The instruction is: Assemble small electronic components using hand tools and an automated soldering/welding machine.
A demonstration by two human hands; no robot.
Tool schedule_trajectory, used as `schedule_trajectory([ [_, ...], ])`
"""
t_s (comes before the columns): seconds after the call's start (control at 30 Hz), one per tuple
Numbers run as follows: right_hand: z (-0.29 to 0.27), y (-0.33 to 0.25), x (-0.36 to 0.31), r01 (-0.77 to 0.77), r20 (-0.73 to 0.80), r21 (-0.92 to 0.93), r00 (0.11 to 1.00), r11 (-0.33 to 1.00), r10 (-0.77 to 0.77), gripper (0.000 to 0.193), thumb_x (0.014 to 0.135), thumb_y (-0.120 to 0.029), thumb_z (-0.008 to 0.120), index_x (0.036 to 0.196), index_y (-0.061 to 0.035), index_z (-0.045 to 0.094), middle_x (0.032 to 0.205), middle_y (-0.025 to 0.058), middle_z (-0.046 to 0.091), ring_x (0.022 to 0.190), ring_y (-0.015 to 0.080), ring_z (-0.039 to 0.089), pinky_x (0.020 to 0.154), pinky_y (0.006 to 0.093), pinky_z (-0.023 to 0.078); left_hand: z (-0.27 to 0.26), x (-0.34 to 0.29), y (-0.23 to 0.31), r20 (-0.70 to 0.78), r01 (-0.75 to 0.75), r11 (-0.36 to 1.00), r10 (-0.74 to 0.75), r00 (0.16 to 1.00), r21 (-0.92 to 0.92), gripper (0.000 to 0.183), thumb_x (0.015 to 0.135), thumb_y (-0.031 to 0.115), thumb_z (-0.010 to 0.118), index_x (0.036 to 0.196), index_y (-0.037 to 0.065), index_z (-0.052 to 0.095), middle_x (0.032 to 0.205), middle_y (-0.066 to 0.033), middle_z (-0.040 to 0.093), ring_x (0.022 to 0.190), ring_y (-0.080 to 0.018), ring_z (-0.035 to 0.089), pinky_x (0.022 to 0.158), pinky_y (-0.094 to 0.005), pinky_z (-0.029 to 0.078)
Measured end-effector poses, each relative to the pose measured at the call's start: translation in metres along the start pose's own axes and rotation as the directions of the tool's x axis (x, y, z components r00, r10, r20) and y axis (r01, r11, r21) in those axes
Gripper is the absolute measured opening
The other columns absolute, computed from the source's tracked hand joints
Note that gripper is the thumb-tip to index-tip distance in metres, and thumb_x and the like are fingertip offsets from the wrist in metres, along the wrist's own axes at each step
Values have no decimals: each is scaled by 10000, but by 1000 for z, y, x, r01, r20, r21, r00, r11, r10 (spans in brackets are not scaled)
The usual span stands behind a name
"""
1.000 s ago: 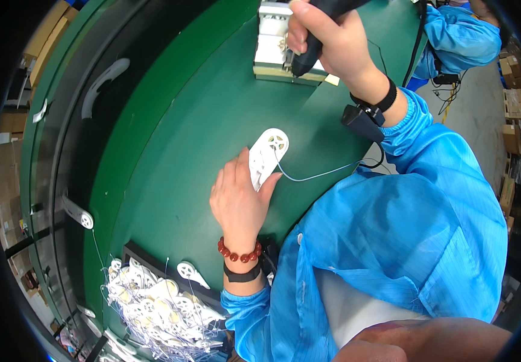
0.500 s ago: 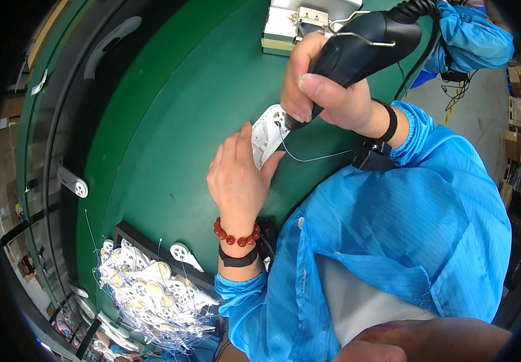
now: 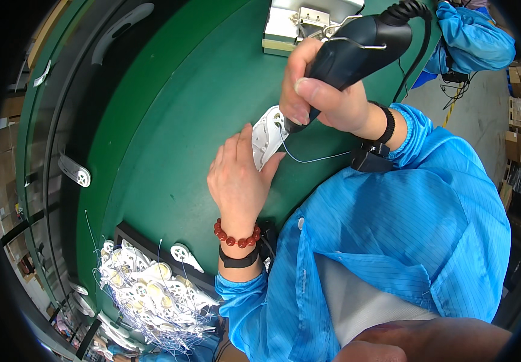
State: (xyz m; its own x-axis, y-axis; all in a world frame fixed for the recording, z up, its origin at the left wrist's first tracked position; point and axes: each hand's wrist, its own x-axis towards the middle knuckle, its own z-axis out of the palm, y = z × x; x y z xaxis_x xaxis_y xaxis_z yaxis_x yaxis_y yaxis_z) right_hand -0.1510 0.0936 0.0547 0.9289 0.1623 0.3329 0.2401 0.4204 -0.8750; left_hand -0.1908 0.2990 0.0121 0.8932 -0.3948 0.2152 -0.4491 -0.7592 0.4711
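Observation:
A white plastic housing [image 3: 265, 142] with a thin blue wire [image 3: 315, 160] lies on the green table. My left hand [image 3: 237, 172] presses its fingers and thumb around the lower part of this housing. My right hand [image 3: 327, 90] grips a black electric screwdriver [image 3: 357, 51] with a coiled cord and a wire hanging loop. Its tip end points down at the round end of the housing, next to where the wire comes out. The very tip is hidden by the tool's nose.
A heap of similar white housings with tangled wires [image 3: 152, 289] lies at the lower left, beside a black tray edge [image 3: 129, 234]. A single housing [image 3: 185, 256] rests near it. A white and metal device [image 3: 309, 24] stands at the back. White parts [image 3: 78, 174] sit on the dark conveyor belt at left.
The screwdriver and my right hand have shifted slightly left. The parts on the belt at left have moved toward the far side. My left hand stays put on the housing.

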Motion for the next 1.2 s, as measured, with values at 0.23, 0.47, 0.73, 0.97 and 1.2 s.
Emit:
schedule_trajectory([
  [0.23, -4, -1, -9, -39, 102, -126, 993, 991, 52, 155, 978, -121, 582, 972, -40, 449, 656, 87, 555, 550, 145, 526, 541, 305, 465, -1, -1, 2, 23, 20, 1000, -20, 1000, -11, 596, 716, 308, 876, 1211, 56, 662, 1073, -86, 696, 935, -282, 692, 762, -385, 560],
  [0.47, 1, 1, -18, -22, -32, -84, 999, 996, 19, 146, 833, -75, 745, 824, -11, 613, 759, 38, 629, 659, 97, 585, 566, 252, 454, -2, 3, 3, 35, 34, 998, -33, 999, -52, 558, 734, 286, 868, 1209, 75, 663, 1078, -81, 697, 935, -293, 696, 756, -388, 565],
  [0.73, -5, 0, -22, 8, 143, -175, 990, 985, 17, 274, 942, -155, 695, 975, -29, 454, 732, 83, 599, 625, 121, 563, 588, 284, 487, -1, 2, 8, 38, 10, 1000, -11, 999, 13, 587, 722, 307, 867, 1209, 56, 654, 1051, -78, 685, 898, -269, 691, 735, -376, 564],
  [0.97, -18, -19, -10, 149, 150, -79, 979, 986, -136, 260, 958, -198, 681, 998, -45, 474, 714, 65, 581, 595, 159, 563, 566, 307, 474, 2, 0, 2, -5, -18, 1000, 18, 1000, 17, 601, 725, 319, 866, 1224, 61, 654, 1064, -90, 689, 900, -273, 691, 734, -376, 564],
  [1.2, -50, -51, 41, 241, -305, -140, 912, 960, -274, 126, 962, -37, 566, 853, -35, 503, 653, 71, 551, 575, 167, 556, 584, 314, 477, 1, 0, 4, 0, 9, 1000, -9, 1000, 26, 598, 723, 311, 872, 1224, 61, 664, 1066, -102, 698, 920, -285, 693, 751, -384, 563],
])
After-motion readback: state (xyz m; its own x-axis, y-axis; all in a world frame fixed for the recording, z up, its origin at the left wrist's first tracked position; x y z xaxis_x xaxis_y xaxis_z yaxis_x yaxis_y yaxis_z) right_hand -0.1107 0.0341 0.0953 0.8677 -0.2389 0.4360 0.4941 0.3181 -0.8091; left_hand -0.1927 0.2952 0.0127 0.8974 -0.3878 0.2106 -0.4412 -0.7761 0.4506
